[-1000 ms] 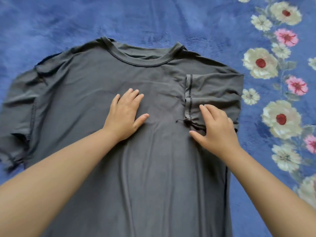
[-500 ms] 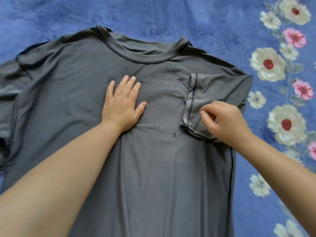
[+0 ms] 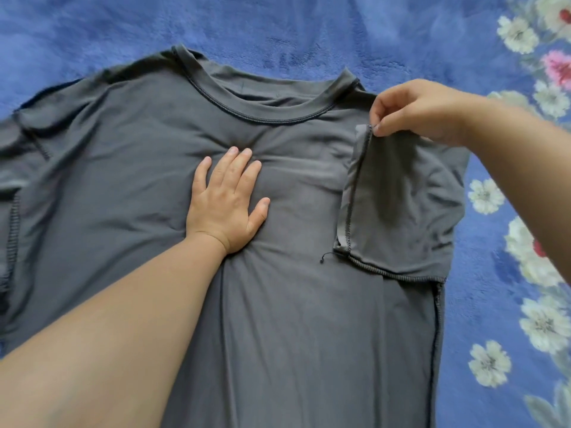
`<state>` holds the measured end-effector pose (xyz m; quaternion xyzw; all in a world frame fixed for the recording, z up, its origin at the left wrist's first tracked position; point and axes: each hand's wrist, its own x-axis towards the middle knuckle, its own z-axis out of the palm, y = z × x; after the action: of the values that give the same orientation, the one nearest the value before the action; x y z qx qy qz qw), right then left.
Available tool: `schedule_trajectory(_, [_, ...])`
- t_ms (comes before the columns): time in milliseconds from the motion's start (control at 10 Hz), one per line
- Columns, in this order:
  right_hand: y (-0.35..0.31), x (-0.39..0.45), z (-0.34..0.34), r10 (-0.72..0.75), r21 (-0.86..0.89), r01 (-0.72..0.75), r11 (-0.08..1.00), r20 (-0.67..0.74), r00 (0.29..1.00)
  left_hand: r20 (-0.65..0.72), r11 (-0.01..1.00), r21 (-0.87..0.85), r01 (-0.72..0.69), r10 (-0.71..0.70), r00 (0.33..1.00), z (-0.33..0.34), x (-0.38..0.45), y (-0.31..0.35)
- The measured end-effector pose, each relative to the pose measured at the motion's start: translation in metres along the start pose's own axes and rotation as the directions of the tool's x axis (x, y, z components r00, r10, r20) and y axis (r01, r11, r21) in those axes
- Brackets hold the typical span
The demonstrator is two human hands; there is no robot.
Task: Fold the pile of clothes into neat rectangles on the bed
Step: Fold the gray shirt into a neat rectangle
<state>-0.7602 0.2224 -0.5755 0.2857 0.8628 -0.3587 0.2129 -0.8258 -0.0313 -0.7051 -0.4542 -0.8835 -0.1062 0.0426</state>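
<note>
Item: grey T-shirt (image 3: pixel 278 304), spread across the centre of the frame on the bed's blue blanket (image 3: pixel 278 29), collar (image 3: pixel 259 115) toward the top.

Right sleeve (image 3: pixel 398 208): folded inward over the chest, hem seam running top to bottom at centre right, a loose thread end showing at its lower corner.

Left sleeve (image 3: pixel 12 193): lies out flat at the left edge, not yet folded.

Left hand (image 3: pixel 227 202): flat on the chest, fingers straight and together, grasping nothing (probably anchoring the cloth so it cannot slide; creases radiate from the palm).

Right hand (image 3: pixel 423 112): upper right, thumb and forefinger pinching the top corner of the folded sleeve's hem, apparently to square that edge.

Surroundings: flower print (image 3: pixel 547 322) down the blanket's right margin.

Status, as judged: early; one side tucked, body unfolded.
</note>
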Motion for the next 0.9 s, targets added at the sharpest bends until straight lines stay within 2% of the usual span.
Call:
schedule_trajectory(100, [0.004,0.001,0.015,-0.113,-0.179,0.076,0.981,-0.203,0.973,-0.029,1.000,0.010,-0.007,0.007,1.000,0.003,0.001,-0.001])
schedule_trajectory(200, [0.014,0.000,0.036,-0.158,-0.274,0.068,0.959,-0.318,0.935,-0.050,1.000,0.010,-0.012,0.012,0.999,0.005,0.001,-0.002])
schedule_trajectory(300, [0.020,0.004,0.040,0.019,-0.183,-0.079,0.980,-0.311,0.950,-0.057,1.000,0.015,-0.016,0.017,0.998,0.008,0.001,-0.002])
schedule_trajectory(400, [0.019,0.014,0.031,0.088,-0.338,-0.169,0.926,-0.241,0.967,-0.068,1.000,0.020,-0.015,0.016,0.998,0.008,0.001,-0.002])
schedule_trajectory(500, [0.009,0.020,0.020,0.138,-0.267,-0.160,0.950,-0.100,0.985,-0.068,1.000,0.020,-0.008,0.010,0.998,0.008,0.002,-0.003])
schedule_trajectory(600, [0.006,0.021,0.018,0.040,-0.170,-0.064,0.983,-0.140,0.989,-0.063,1.000,0.022,-0.005,0.006,0.998,0.008,0.002,-0.002])
schedule_trajectory(700, [0.022,0.020,0.039,-0.081,-0.297,-0.027,0.955,-0.346,0.935,-0.062,1.000,0.029,-0.011,0.013,0.998,0.009,0.002,-0.003])
schedule_trajectory(800, [0.043,0.004,0.073,-0.227,-0.491,-0.053,0.870,-0.493,0.840,-0.059,0.999,0.033,-0.013,0.015,0.998,0.009,0.002,-0.004])
schedule_trajectory(900, [0.059,-0.021,0.111,-0.355,-0.485,0.010,0.875,-0.625,0.695,-0.050,0.999,0.035,-0.006,0.008,0.999,0.009,0.002,-0.003])
